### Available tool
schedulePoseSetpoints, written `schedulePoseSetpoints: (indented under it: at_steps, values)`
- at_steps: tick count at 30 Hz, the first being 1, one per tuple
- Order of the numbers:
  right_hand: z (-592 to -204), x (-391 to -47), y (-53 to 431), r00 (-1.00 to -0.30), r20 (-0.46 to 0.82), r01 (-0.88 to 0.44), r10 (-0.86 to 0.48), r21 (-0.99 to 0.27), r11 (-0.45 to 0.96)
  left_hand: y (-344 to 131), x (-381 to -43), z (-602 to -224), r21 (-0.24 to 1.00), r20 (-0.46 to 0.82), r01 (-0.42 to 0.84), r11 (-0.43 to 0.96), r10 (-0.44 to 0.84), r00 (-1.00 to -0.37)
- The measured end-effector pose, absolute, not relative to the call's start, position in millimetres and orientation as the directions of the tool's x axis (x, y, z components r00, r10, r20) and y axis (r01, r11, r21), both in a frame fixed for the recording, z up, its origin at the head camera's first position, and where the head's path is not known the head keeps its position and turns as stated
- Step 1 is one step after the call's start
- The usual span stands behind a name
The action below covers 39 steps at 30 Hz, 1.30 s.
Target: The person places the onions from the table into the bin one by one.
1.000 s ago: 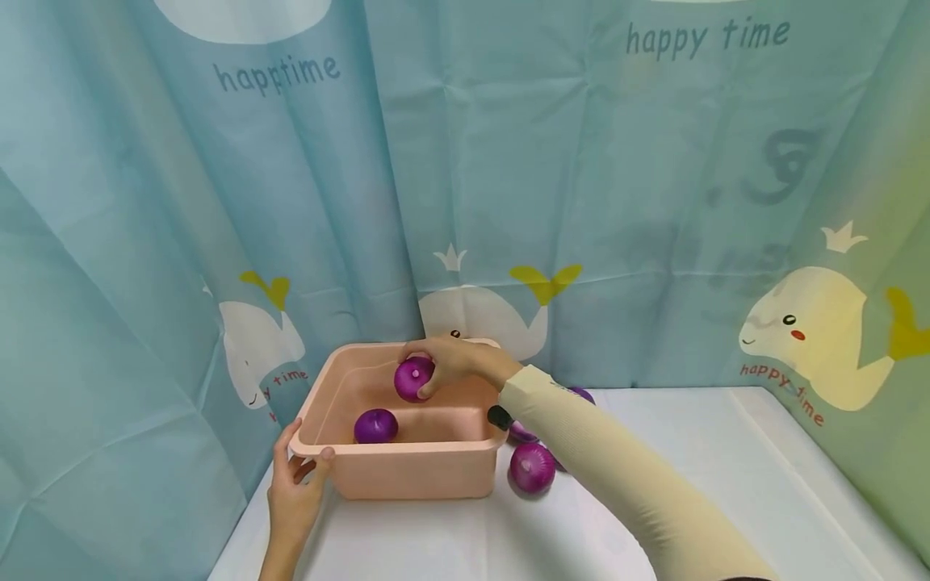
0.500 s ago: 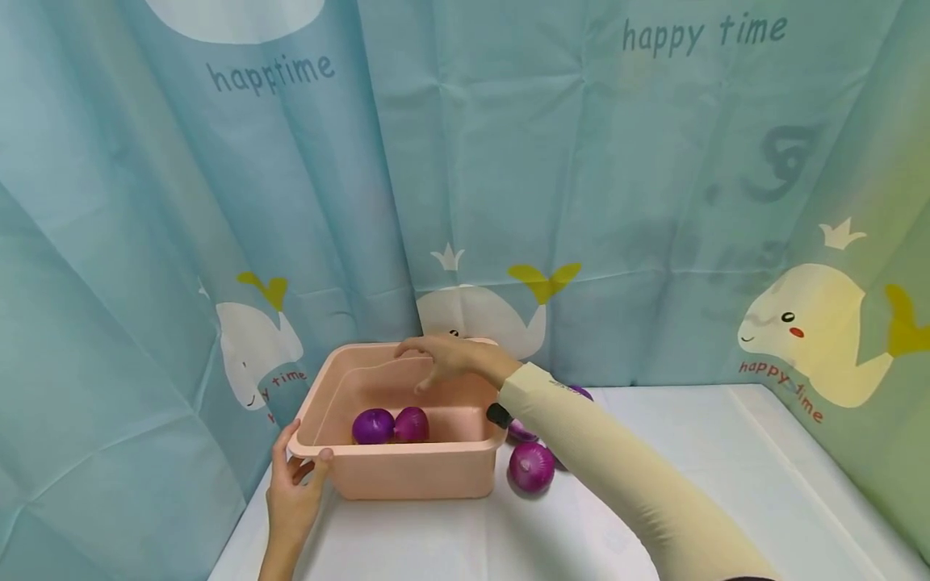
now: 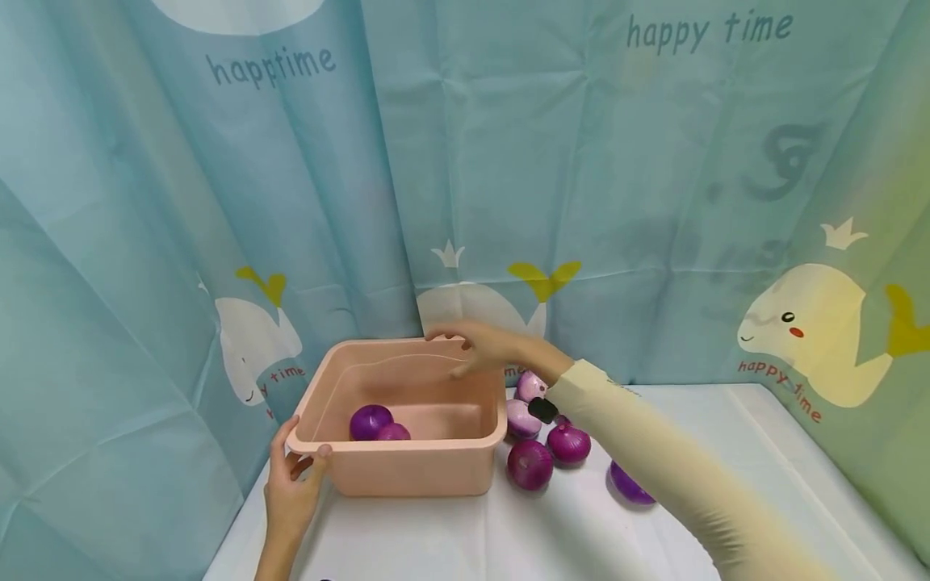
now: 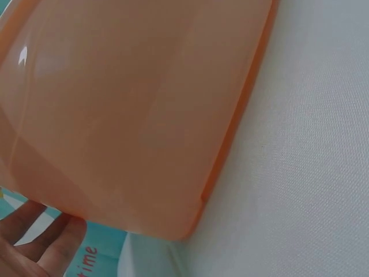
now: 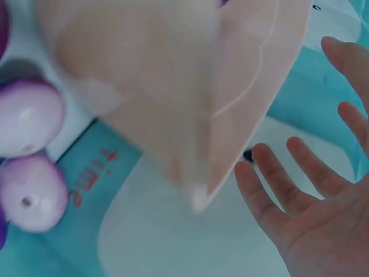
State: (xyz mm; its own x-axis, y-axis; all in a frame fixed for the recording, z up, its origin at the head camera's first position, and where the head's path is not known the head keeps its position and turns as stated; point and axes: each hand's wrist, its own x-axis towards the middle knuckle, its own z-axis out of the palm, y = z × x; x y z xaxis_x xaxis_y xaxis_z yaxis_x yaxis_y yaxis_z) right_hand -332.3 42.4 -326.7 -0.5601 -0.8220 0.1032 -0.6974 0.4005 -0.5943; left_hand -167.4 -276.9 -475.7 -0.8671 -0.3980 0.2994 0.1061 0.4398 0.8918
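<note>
In the head view, my left hand point(image 3: 292, 488) grips the front left corner of a peach plastic basin point(image 3: 414, 470), thumb on the front rim and fingers at the side. The left wrist view has those fingertips point(image 4: 66, 236) against the basin's wall. Two red onions point(image 3: 370, 422) lie inside, partly hidden by the front wall. My right hand point(image 3: 485, 347) hangs over the back right rim with spread fingers and holds nothing. The right wrist view likewise finds this hand point(image 5: 323, 202) bare, beside the basin's corner.
Several red onions lie right of the basin: one onion point(image 3: 529, 466) near its front corner, a darker one point(image 3: 569, 444) beside it, paler ones point(image 3: 521, 420) against the wall. Another onion point(image 3: 629, 484) sits farther right, partly behind the sleeve. A whale-print curtain point(image 3: 632, 242) borders the white table.
My right hand let go of an onion inside the basin, then moved right toward the rim. That onion lies by the other one. My left hand keeps its grip.
</note>
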Motion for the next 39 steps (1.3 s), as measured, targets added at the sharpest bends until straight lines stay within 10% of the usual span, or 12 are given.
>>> schedulePoseSetpoints:
  at_steps: [39]
  values:
    - [-433.5, -214.6, 299.3, -0.788, 0.083, -0.494, -0.61, -0.677, 0.546, -277.3, -170.1, -479.3, 0.882, 0.332, 0.127, 0.453, -0.406, -0.852]
